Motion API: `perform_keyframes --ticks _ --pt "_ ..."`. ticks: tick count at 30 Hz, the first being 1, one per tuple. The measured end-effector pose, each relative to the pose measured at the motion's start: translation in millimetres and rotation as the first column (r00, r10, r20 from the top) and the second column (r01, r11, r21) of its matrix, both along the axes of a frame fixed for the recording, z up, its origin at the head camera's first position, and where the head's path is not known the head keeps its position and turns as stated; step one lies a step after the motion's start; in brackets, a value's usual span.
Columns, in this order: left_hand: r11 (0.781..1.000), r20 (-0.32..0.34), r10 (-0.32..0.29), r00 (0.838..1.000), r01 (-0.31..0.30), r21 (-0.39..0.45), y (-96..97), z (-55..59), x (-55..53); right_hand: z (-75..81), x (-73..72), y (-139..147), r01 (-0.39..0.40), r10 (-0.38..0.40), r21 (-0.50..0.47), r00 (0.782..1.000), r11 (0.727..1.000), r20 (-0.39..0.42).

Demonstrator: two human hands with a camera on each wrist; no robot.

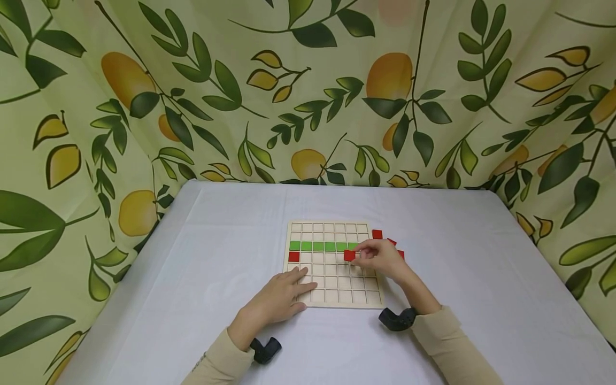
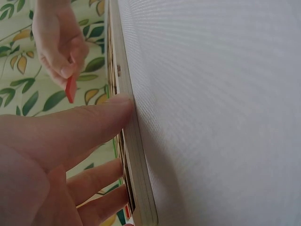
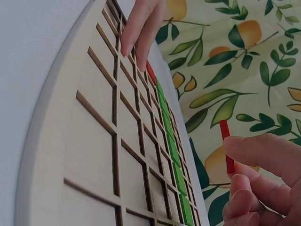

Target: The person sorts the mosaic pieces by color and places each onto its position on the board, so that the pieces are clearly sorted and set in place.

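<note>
Held red tile (image 1: 349, 255): off the tips of the right hand (image 1: 382, 258), to the fingers' left; square-faced, so no long axis shows; it hangs clear of the board (image 1: 332, 298)
Right fingers: narrow, pinching that tile; this is the nearer hand
Left hand (image 1: 279, 297): fingers straight and spread over the board's near left part; thumb against the near edge
Seated red tile (image 1: 294, 256): leftmost cell, just on the near side of the green row (image 1: 318, 246)
Open room: bare cells between the two red tiles; raised ridges edge each cell
Loose red tiles (image 1: 377, 234): past the board's right edge; some partly hidden by the right hand
</note>
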State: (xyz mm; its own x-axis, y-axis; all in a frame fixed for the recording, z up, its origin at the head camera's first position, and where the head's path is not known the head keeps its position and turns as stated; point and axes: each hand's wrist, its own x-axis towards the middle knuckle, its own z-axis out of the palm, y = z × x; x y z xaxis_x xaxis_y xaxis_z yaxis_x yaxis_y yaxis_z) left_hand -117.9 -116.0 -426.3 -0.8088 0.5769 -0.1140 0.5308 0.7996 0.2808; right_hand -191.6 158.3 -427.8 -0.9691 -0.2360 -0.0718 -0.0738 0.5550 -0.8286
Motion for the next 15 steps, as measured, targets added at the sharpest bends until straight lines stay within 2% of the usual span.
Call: perform_keyframes --ticks 15 --pt "1.0 -0.002 0.0 1.0 0.0 0.001 0.3 1.1 0.0 -4.8 -2.1 -18.6 -0.015 0.015 -0.006 1.0 1.0 -0.016"
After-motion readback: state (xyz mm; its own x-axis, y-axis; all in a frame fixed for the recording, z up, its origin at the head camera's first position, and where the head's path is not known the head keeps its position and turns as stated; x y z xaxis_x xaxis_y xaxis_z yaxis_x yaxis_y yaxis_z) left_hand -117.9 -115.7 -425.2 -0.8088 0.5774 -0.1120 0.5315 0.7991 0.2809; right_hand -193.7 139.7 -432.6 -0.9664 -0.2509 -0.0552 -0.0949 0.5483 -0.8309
